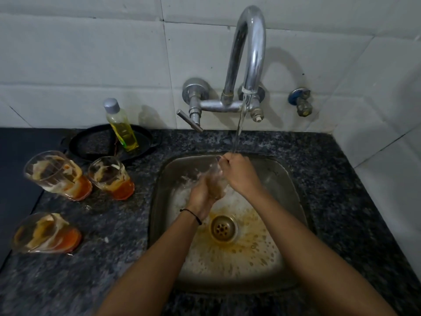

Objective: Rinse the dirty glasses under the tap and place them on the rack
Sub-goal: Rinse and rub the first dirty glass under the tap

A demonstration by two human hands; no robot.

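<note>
Three orange-smeared clear glasses (111, 177) wait on the speckled dark counter (118, 224). Over the steel sink (159, 176) my left hand (200, 198) grips a fourth clear glass (214, 179) low down, and my right hand (239, 172) pinches its rim, tilting it into the curved chrome tap (250, 53)'s stream.

Both hands over sink (293, 190). Left hand (201, 195) grips the lower part of a clear glass (215, 179), which is tilted with its mouth up toward the tap. Right hand (239, 173) holds its rim. Water stream (239, 126) from tap (250, 49) lands on the right hand at the rim. Orange splatter around drain (222, 229).

Three dirty glasses stand on counter (114, 258) left of the sink, orange residue at the bottom: far-left glass (57, 175), middle glass (111, 177) just beside it, near glass (45, 233) apart in front. Bottle (121, 126) of yellow liquid stands in black pan (95, 142) by the wall.
</note>
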